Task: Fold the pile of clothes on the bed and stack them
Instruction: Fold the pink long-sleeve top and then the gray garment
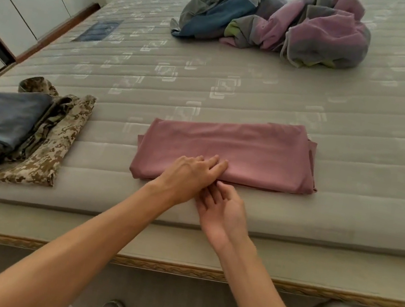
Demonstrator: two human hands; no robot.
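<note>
Pink cloth: the folded pink cloth [231, 152] lies flat on the mattress [234, 86], close to its near edge, about midway along it.
Left hand: the left hand [189, 175] rests palm down on the cloth's near left part, fingers straight and pressed together.
Right hand: the right hand [221, 210] lies on the mattress just beside the cloth's near edge, palm turned up, fingertips touching that edge under the left hand; whether they pinch the fabric cannot be told.
Count: one pink cloth, one folded stack [13, 127], one unfolded pile [279, 21].
Folded stack: at the near left corner, a grey-blue piece on top of camouflage-print pieces.
Unfolded pile: near the far edge, crumpled grey, blue, lilac and yellow-green fabric, well apart from the hands.
Look of the cloth: dusty pink, smooth, a long rectangle, layered edges showing at its right end.
</note>
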